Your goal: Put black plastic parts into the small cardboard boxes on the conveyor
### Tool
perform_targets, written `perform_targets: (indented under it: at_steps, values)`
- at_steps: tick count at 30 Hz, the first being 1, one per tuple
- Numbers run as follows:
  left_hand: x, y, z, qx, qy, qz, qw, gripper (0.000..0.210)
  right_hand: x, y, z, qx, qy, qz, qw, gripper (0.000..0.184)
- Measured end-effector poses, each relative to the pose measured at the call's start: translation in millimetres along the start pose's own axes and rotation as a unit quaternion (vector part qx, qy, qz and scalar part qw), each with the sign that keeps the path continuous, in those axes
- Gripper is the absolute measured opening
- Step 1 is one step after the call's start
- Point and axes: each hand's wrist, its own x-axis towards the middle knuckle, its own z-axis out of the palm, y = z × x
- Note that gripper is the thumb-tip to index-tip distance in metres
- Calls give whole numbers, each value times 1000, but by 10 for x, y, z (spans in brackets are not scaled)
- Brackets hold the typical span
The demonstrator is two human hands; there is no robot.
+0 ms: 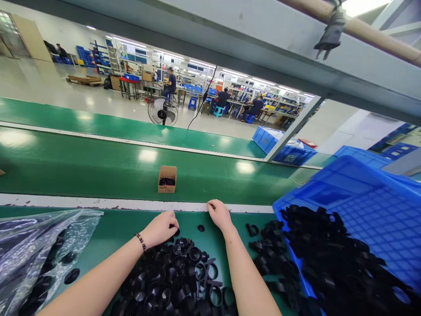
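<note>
My left hand (161, 228), with a beaded bracelet at the wrist, is closed at the far edge of a heap of black plastic parts (171, 274). Its fingers and thumb pinch a small black round part (177, 232), mostly covered by the hand. To the right, my right hand (219, 213) has its fingers curled together over the pale strip (190, 206). Whatever its fingertips hold, if anything, is hidden. Between the hands a single black disc (201, 228) lies on the green surface. Rings and cup-like pieces make up the heap below.
A small open cardboard box (167, 188) with black items stands on the green belt (98, 169). At right, a blue crate (368, 184) holds many black parts, with more black clips (271, 245) beside it. A clear plastic bag (75, 228) lies left. A plug (330, 35) hangs overhead.
</note>
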Motion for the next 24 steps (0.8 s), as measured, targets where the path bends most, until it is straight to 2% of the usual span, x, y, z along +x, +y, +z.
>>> perform_targets:
  at_steps: [2,5,8,10,11,13,15,17,20,22,24]
  values:
    - [25,-57,-25,-32,41,-21,998,22,-30,-67,-74,0,-57,4,998,21]
    - [51,-162,-68,-91,92,-60,990,22,-90,-192,-150,-2,-178,-1,984,18]
    - [60,-247,-85,-137,91,-87,983,22,-146,-320,-186,-18,-267,-3,964,15]
    - [58,-286,-87,-135,84,-94,983,22,-166,-366,-235,-22,-297,-8,955,15]
    - [57,-303,-87,-126,85,-94,984,22,-170,-364,-280,-25,-298,-10,954,16]
    - [52,-328,-88,-92,97,-88,987,21,-170,-290,-418,-56,-260,6,964,18]
    - [48,-342,-87,-52,116,-76,989,21,-172,-124,-596,-142,-186,73,969,19]
    - [45,-341,-77,-34,127,-63,989,21,-188,99,-762,-242,-142,175,944,17]
    - [46,-323,-45,-82,104,-74,988,21,-230,402,-891,-300,-182,277,895,21]
    - [49,-315,-29,-136,84,-99,982,22,-255,502,-892,-305,-203,297,882,23]
    - [49,-316,-30,-161,91,-97,978,21,-267,498,-845,-309,-203,293,882,22]
